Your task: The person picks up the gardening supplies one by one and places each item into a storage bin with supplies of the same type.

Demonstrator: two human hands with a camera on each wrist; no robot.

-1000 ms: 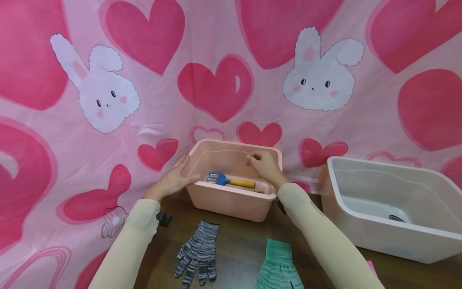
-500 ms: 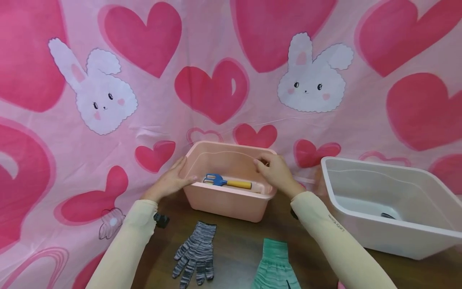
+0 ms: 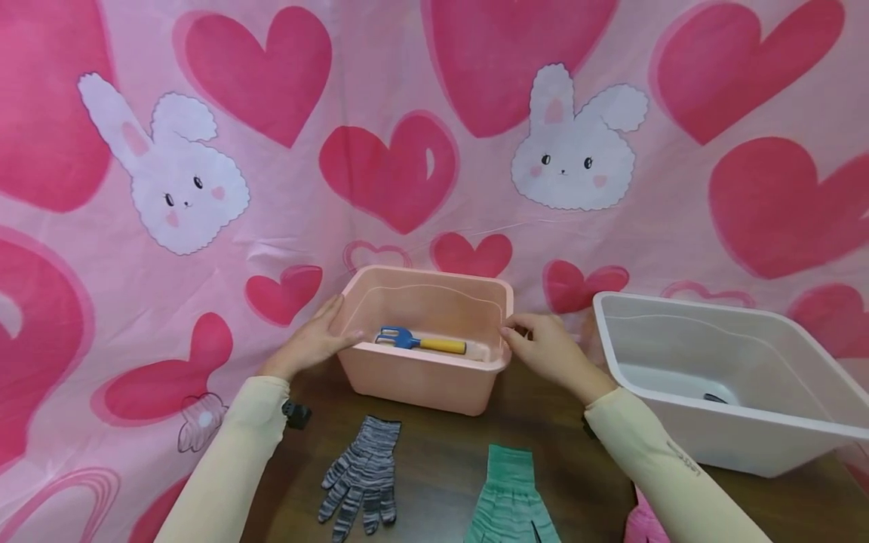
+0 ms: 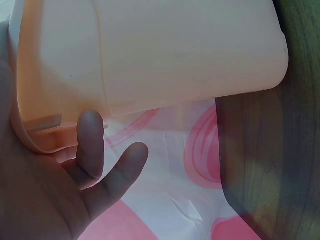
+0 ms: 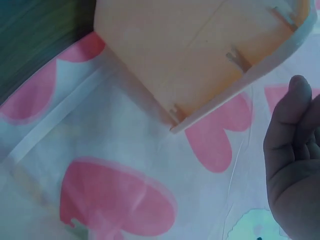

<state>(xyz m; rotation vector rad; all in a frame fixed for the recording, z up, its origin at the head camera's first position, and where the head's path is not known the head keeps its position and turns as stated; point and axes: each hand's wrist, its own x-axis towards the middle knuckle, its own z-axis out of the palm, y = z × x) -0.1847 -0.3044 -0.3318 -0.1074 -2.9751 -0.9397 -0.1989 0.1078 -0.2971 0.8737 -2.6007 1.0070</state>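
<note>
The pink plastic bin (image 3: 421,385) stands on the table with a small hand fork (image 3: 421,342) lying inside it, blue-headed with a yellow handle. My left hand (image 3: 308,343) grips the bin's left rim, its thumb over the front left corner. In the left wrist view, two fingers (image 4: 90,145) of that hand extend below the rim along the outer wall. My right hand (image 3: 546,347) is beside the bin's right rim, fingers loosely curled and nothing visible in them. In the right wrist view, a gap shows between those fingers (image 5: 292,107) and the rim.
A larger greyish-white bin (image 3: 713,434) stands at the right with a small dark item (image 3: 714,398) inside. Along the front lie a grey striped glove (image 3: 366,475), a green glove (image 3: 511,490) and a pink glove (image 3: 643,522). A heart-and-rabbit cloth (image 3: 414,68) hangs behind.
My right hand has come out of the pink bin and moved right, to just outside its rim. The left hand stays on the bin. The head view has shifted slightly right.
</note>
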